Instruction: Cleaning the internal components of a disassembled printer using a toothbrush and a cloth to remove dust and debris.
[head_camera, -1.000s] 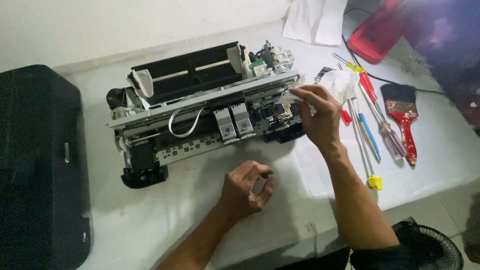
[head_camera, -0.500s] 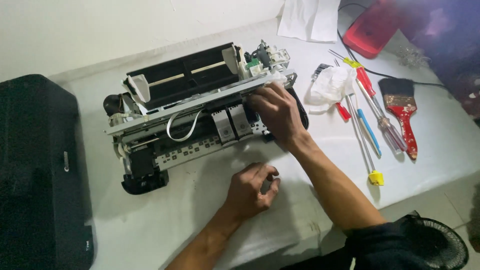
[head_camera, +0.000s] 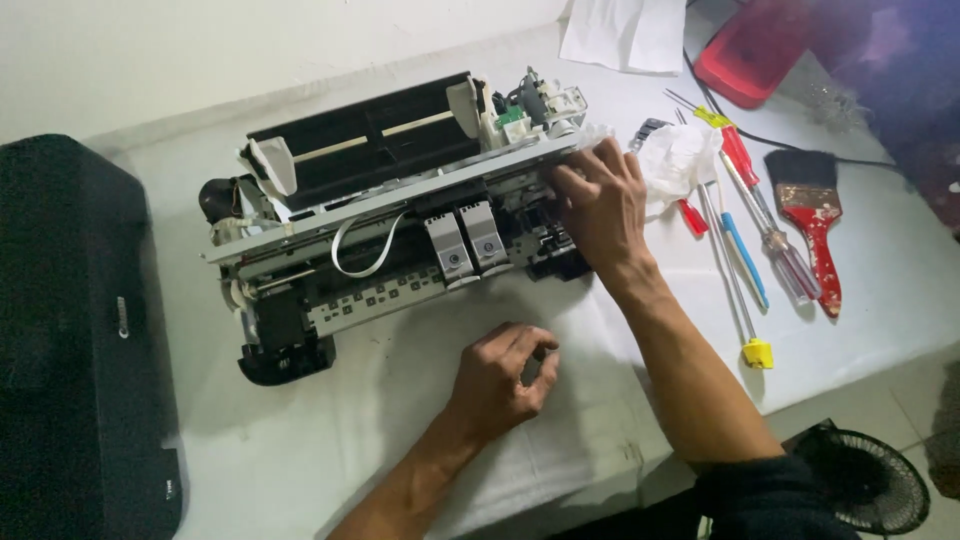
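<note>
Two hands at work: our right hand (head_camera: 600, 205) lies spread, fingers gripping the right end of the stripped printer (head_camera: 400, 215), which sits mid-bench (head_camera: 300, 450). Our left hand (head_camera: 500, 380) rests curled on the near cloth, pinching something too small to make out. Screwdrivers (head_camera: 755, 215) lie right.

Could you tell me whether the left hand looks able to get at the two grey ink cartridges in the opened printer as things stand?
Probably yes. The left hand rests on the white sheet in front of the printer, and the ink cartridges sit exposed at its near edge with nothing between. The right hand is beside them, not over them.
</note>
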